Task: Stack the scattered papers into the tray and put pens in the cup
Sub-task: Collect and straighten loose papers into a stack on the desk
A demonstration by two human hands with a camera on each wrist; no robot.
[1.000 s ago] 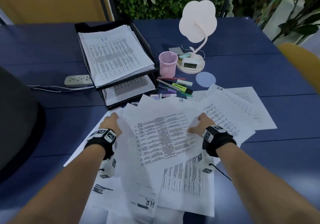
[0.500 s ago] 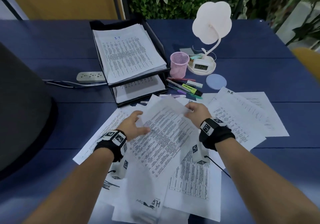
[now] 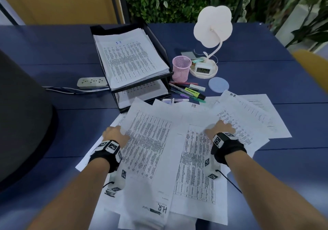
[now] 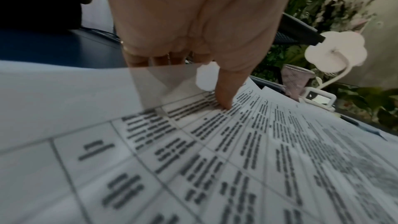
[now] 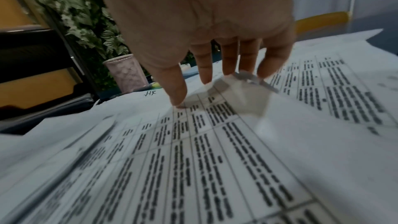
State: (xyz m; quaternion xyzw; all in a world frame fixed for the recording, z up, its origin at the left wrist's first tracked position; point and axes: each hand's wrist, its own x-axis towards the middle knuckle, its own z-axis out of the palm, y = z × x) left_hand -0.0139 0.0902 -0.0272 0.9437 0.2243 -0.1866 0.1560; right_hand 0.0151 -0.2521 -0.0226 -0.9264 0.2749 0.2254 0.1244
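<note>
Several printed papers [image 3: 197, 160] lie scattered over the near part of the blue table. My left hand [image 3: 115, 133] pinches the left edge of one sheet [image 3: 149, 149]; in the left wrist view the thumb [image 4: 224, 101] lies on top and the fingers go under it. Over to the right, my right hand [image 3: 220, 128] rests spread fingertips [image 5: 204, 74] on the papers, where a corner curls up. The black two-tier tray [image 3: 99, 29] holds a paper stack [image 3: 129, 61]. Beside the tray stands the pink mesh cup [image 3: 181, 68], with several pens and highlighters [image 3: 188, 92] loose in front of it.
A white flower-shaped lamp [image 3: 212, 27] with a small clock [image 3: 203, 69] stands behind the cup, and a blue coaster [image 3: 218, 87] lies near the pens. A power strip [image 3: 92, 82] is left of the tray. A dark bulky object [image 3: 21, 114] fills the left edge.
Both hands held one sheet up half a second ago. Now it lies lower and further left in my left hand alone; my right hand has let go and moved right onto other papers.
</note>
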